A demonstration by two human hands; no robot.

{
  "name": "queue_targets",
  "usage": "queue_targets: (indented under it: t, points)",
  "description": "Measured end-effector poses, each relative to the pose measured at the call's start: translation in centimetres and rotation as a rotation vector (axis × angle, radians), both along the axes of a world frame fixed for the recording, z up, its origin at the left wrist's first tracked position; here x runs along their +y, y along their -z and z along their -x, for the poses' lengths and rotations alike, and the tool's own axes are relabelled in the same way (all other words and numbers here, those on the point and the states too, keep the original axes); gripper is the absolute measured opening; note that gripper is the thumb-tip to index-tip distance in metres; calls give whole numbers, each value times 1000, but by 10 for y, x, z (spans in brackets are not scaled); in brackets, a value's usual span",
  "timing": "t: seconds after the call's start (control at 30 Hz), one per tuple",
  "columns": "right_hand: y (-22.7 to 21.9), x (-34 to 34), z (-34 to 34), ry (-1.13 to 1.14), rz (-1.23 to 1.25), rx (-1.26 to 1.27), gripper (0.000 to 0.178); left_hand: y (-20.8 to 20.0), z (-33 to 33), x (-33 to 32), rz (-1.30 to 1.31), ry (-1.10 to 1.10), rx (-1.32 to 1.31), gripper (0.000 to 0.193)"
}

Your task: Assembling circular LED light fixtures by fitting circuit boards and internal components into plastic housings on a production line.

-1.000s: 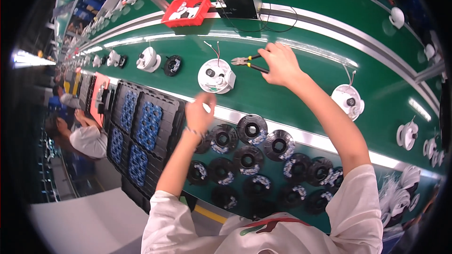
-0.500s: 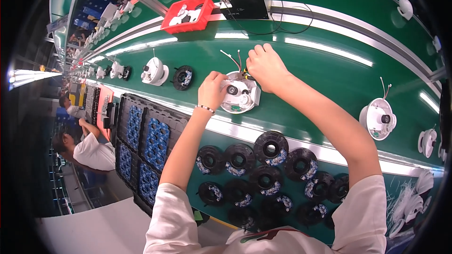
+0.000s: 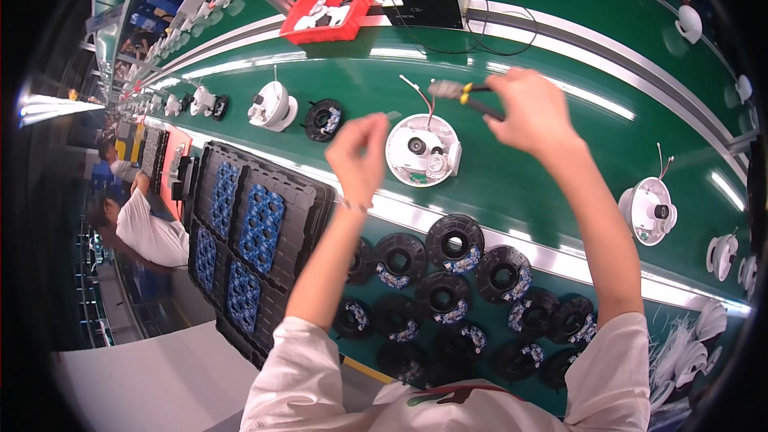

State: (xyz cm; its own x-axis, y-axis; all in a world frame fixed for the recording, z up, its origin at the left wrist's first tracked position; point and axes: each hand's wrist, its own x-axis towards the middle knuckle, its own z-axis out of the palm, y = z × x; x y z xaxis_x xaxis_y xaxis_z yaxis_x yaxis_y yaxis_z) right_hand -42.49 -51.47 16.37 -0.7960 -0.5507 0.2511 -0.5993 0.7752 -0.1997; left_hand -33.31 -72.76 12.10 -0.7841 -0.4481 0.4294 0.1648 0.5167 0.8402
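Note:
A round white camera housing [image 3: 424, 176] with a dark lens sits on the green conveyor belt between my hands. Thin wires [image 3: 419, 94] rise from its top. My right hand [image 3: 532, 112], up and to the right of the housing, is closed round the handles of yellow-and-black pliers [image 3: 462, 93]. The metal jaws point left, close to the wires. My left hand [image 3: 356, 152] is raised just left of the housing, apart from it, with fingers pinched together. A small pale scrap [image 3: 393, 115] shows by its fingertips; whether they hold it is unclear.
Several black rings with circuit boards [image 3: 442, 294] lie nearest me. Black trays of blue boards [image 3: 260, 228] stand at left. More housings [image 3: 650, 210] sit along the belt. Beyond are a red bin [image 3: 352, 28] and a black box [image 3: 432, 5] with cables. Another person [image 3: 148, 228] works far left.
My left hand has let go of the housing and moved left. My right hand has drawn the pliers up and right, away from the housing. The view has shifted slightly.

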Motion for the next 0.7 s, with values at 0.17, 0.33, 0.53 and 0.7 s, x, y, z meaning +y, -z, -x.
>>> queue_targets:
  t: [0.17, 0.33, 0.53, 0.7]
  points:
    - [-30, 28, -8, 175, 511, -16, 38, -35, -100, 109, 168, 1206, -274, 47]
    - [-33, 51, -25, 166, 570, 44, 38, -3, -41, -1, 185, 187, 1, 12]
    - [-35, 57, -50, 113, 578, 3, 40, 84, 3, -132, 860, -199, -793, 73]
    - [-30, 36, -61, 44, 589, -66, 42, 109, -3, -142, 703, -224, -584, 15]
